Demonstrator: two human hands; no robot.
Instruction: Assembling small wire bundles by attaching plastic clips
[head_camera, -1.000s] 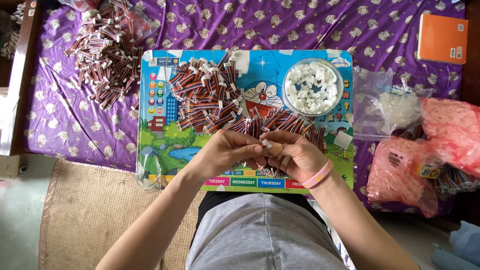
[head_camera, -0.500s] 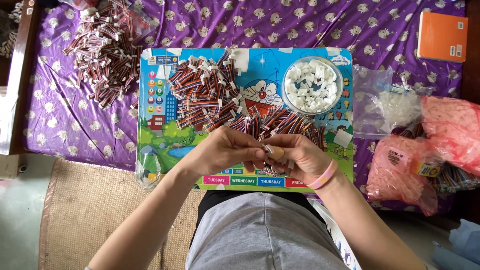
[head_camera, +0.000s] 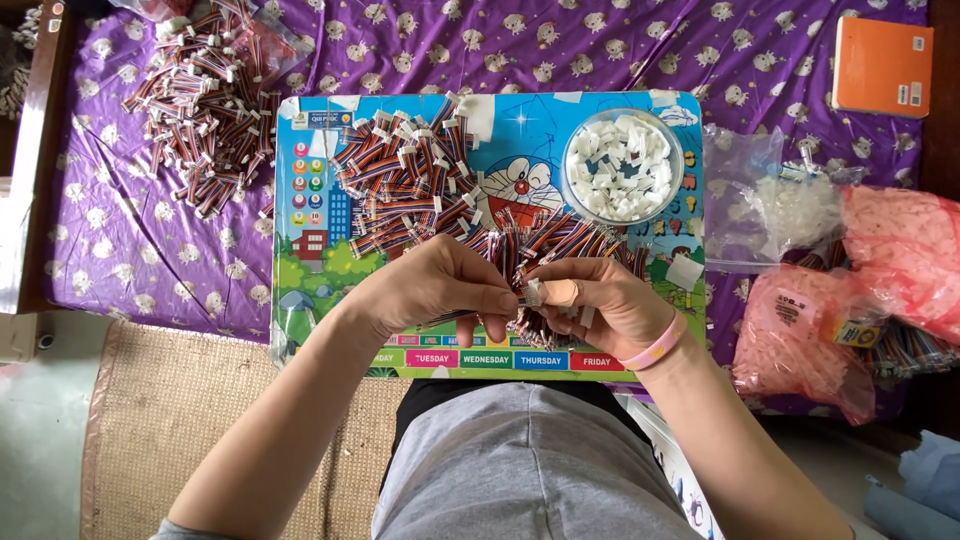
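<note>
Striped wire lead (head_camera: 497, 306) lying left-right, white plastic plug (small, boxy) rightward; left hand (head_camera: 435, 285) and right hand (head_camera: 600, 305) pinched shut on it.

Purple patterned bedsheet (head_camera: 150, 240) across the far side; dark wooden bed frame (head_camera: 35, 150) at left; woven brown mat (head_camera: 130, 430) on pale floor (head_camera: 40, 450) nearer. Even daylight.
</note>
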